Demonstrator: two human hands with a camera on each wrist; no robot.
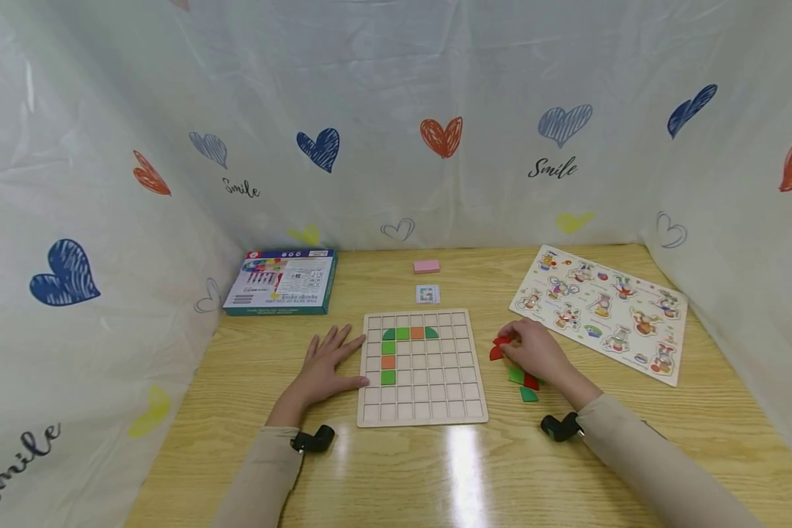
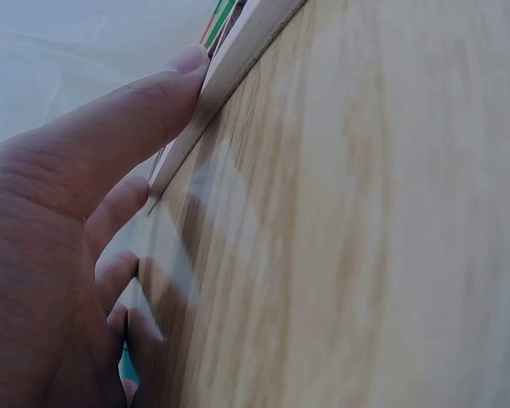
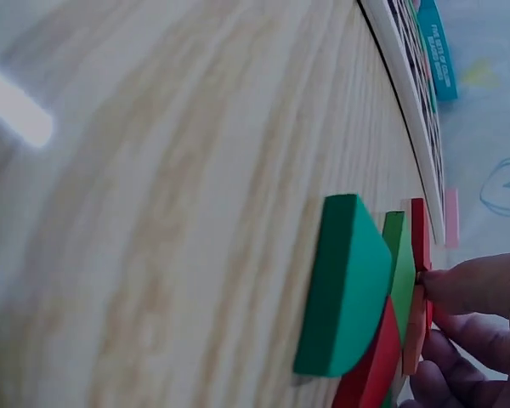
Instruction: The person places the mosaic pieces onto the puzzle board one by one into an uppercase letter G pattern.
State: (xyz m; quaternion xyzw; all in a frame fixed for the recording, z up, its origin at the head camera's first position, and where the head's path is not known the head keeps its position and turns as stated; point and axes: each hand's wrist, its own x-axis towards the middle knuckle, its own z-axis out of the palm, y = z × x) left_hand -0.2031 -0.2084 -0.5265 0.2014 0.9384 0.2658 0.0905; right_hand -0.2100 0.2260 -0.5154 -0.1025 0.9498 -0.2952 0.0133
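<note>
My left hand (image 1: 323, 372) lies on the table with fingers spread, its thumb (image 2: 166, 98) and a fingertip touching the left edge of the wooden grid board (image 1: 429, 419). Green and orange squares (image 1: 388, 362) run down one column of the board. Along a row near its top are a green square, an orange square and dark green quarter-round pieces (image 1: 430, 334). To the right of the board, my right hand (image 1: 534, 352) pinches a red piece (image 3: 420, 229) between thumb and curled finger. Loose beside it are a green piece (image 3: 398, 255), a dark green quarter-round (image 3: 344, 289) and more red pieces (image 1: 496, 353).
A picture puzzle board (image 1: 603, 312) lies at the back right. At the back left is a boxed game (image 1: 279, 284). Behind the grid board are a small patterned card (image 1: 427, 294) and a pink block (image 1: 426, 267). A curtain with hearts (image 1: 396, 110) encloses the table.
</note>
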